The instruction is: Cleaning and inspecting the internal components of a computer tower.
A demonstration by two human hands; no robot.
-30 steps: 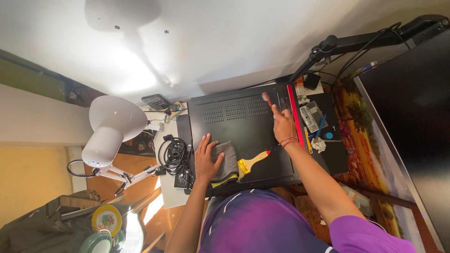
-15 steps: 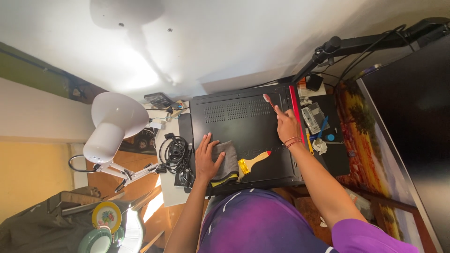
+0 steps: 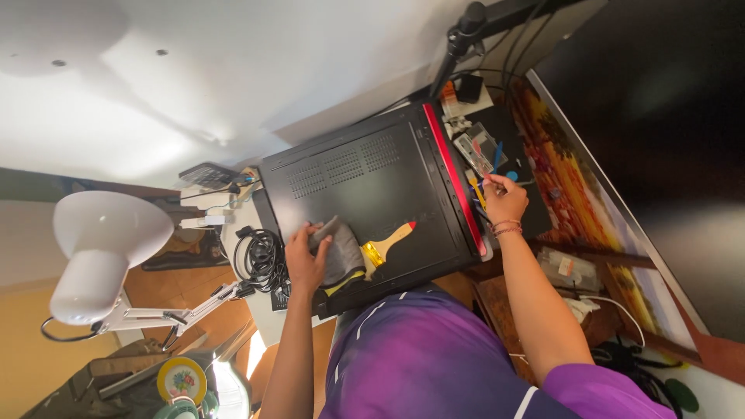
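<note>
A black vented computer case with a red edge strip lies flat on the desk. My left hand rests on its near left corner and grips a grey cloth. Just right of the cloth, a small brush with a wooden, red-tipped handle lies on the case. My right hand is past the red edge, fingers bent together over a set of small tools with blue and yellow handles. Whether it holds one is hidden.
A white desk lamp on a jointed arm stands at the left. Coiled black cables lie beside the case. A microphone arm crosses the far side. An orange-patterned desk mat runs along the right.
My right hand left the top of the case and moved right, past the red edge, to the small tools. My left hand stayed on the cloth. The view has shifted closer.
</note>
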